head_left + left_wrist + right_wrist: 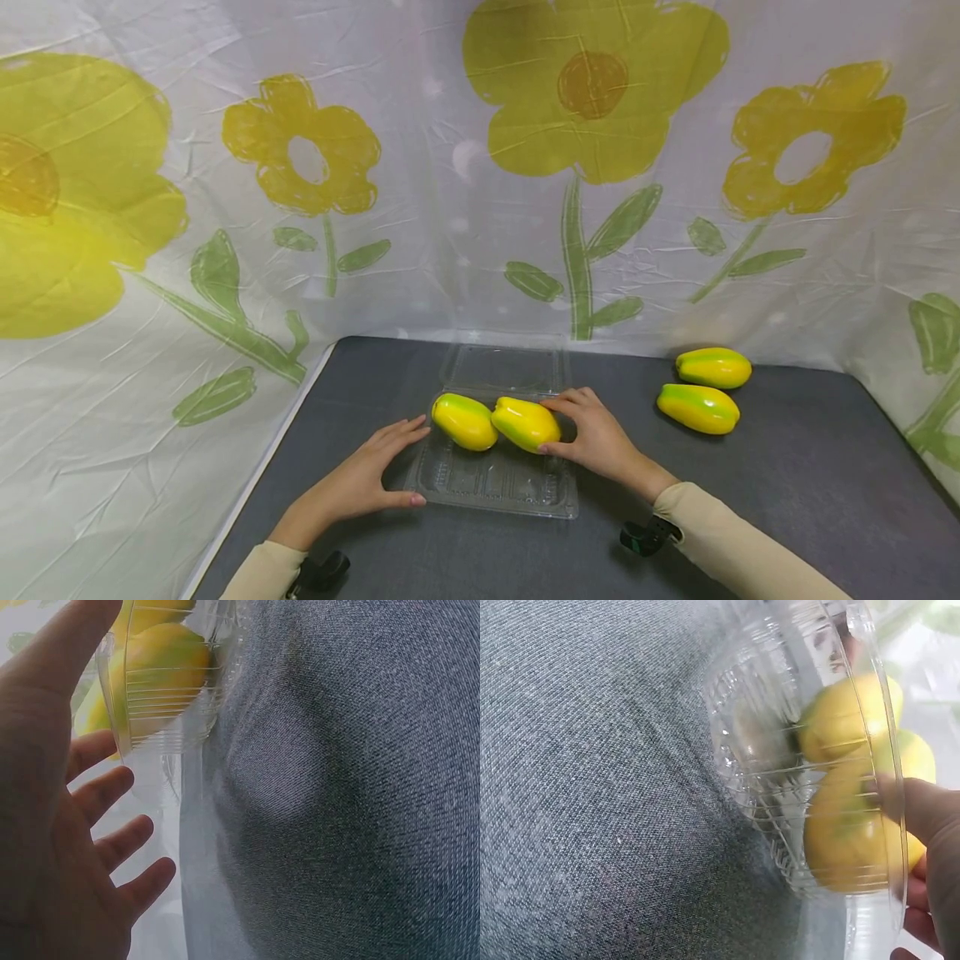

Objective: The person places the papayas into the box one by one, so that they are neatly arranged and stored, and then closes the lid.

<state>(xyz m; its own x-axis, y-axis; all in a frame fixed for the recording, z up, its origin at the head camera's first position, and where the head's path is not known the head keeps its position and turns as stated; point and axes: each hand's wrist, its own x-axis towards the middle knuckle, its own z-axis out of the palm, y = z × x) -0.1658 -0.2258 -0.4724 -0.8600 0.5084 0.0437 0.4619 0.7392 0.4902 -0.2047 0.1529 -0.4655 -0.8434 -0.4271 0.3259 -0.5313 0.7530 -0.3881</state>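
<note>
Clear plastic is used for the open container [487, 481], where two yellow-green fruits are placed side by side. Its right fruit [527, 423] is gripped between the thumb and fingers of the right hand [600, 437] — presumably for steadying; the left hand [358, 477] is spread by the left rim, contact unclear. Two further fruits [699, 408] are left on the surface [795, 475] — no lettering can be read.

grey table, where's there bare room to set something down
Free: table between the right sleeve and the two far-right fruits; also the front of the clear tray. Crowded: the tray's back, where two yellow fruits lie side by side, right hand gripping one, left hand alongside.
</note>
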